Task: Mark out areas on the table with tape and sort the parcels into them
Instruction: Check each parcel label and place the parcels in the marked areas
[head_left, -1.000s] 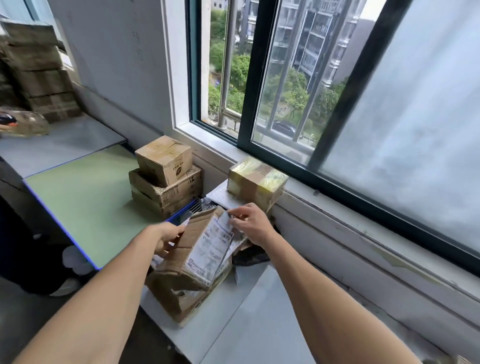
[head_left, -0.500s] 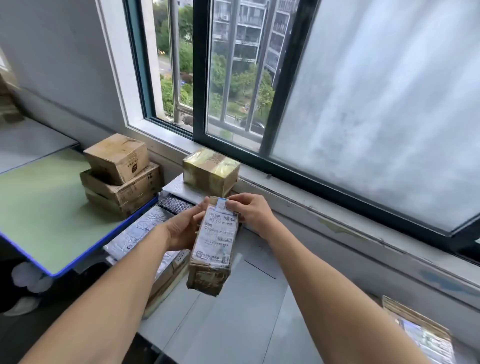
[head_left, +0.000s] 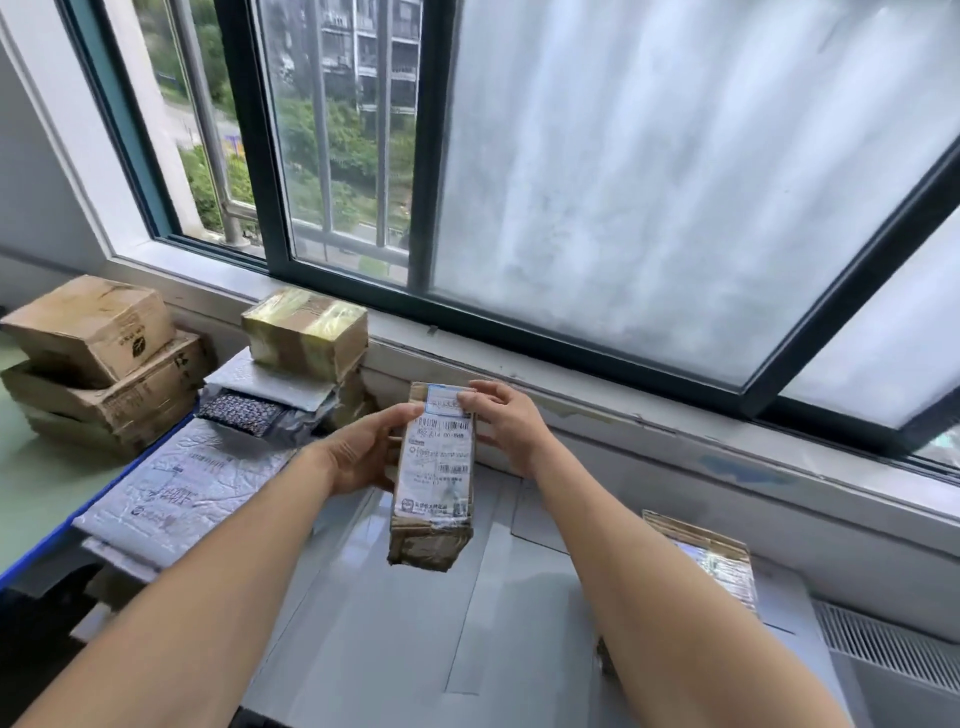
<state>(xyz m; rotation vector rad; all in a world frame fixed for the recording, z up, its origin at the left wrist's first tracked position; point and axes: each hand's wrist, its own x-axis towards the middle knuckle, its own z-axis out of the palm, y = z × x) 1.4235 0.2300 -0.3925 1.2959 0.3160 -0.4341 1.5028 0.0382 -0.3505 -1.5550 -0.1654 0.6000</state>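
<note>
Parcel (head_left: 434, 475) held clear above desk (head_left: 395, 649), label up, left hand (head_left: 363, 452) curled round its left edge, right hand (head_left: 506, 426) pinching its top corner, probably to read label before sorting; boxes (head_left: 104, 364) left of hands.

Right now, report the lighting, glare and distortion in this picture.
In the head view, soft daylight through the frosted window pane leaves only faint shadows; glossy tape on the tape-wrapped cardboard box glares; the wide lens splays the dark window frame; small print on the white-labelled brown cardboard parcel, held by the left hand and right hand, is too soft to read.
</note>
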